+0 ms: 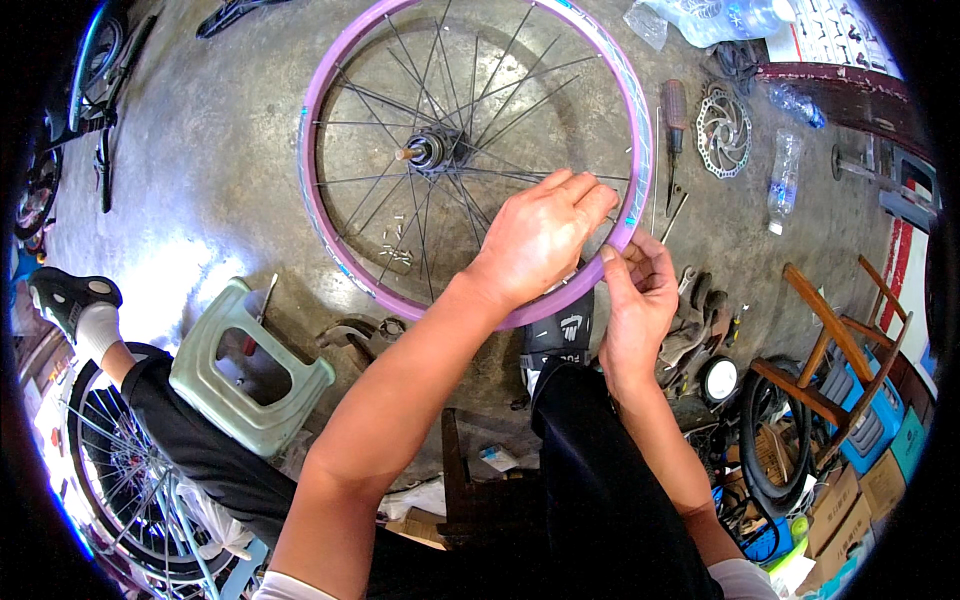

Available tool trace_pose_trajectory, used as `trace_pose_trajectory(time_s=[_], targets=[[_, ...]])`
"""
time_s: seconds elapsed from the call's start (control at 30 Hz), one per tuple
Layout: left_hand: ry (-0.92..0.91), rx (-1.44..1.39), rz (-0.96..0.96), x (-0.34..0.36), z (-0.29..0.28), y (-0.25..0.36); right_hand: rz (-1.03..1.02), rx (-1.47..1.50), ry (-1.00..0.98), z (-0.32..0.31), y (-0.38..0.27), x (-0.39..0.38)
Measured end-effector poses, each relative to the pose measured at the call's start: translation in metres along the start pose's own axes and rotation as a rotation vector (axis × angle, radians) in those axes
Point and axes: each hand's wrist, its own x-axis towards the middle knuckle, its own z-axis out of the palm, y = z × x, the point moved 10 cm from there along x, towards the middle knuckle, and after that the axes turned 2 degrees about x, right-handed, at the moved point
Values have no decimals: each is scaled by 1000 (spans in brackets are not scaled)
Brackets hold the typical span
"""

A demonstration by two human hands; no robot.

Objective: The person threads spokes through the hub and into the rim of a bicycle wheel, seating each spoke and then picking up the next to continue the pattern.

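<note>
In front of me is a bicycle wheel with a purple rim (pixel 641 130), without a tyre. Dark spokes fan out from its black hub (pixel 437 150), where an axle end sticks up. My left hand (pixel 545 235) is over the rim's near right part, fingers curled inward among the spokes; what they hold is hidden beneath the hand. With thumb and fingers, my right hand (pixel 640 300) grips the rim's near right edge from outside. Several small silvery pieces (pixel 397 252) lie on the floor, visible through the spokes.
Right of the wheel lie a screwdriver (pixel 675 125), a brake disc (pixel 724 132) and a plastic bottle (pixel 784 185). A pale green stool (pixel 215 375) stands at left, near my outstretched foot (pixel 75 300). Wooden-framed furniture (pixel 830 320) and tyres (pixel 768 490) crowd the lower right.
</note>
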Motion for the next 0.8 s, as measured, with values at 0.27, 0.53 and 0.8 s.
trace_pose_trajectory(time_s=[0.27, 0.53, 0.8], targets=[[-47, -10, 34, 0, 0, -1, -26, -24, -13, 0, -3, -1], [-74, -60, -6, 3, 0, -1, -32, 0, -12, -1, -1, 0], [-120, -10, -18, 3, 1, 2, -24, -2, -10, 2, -3, 1]])
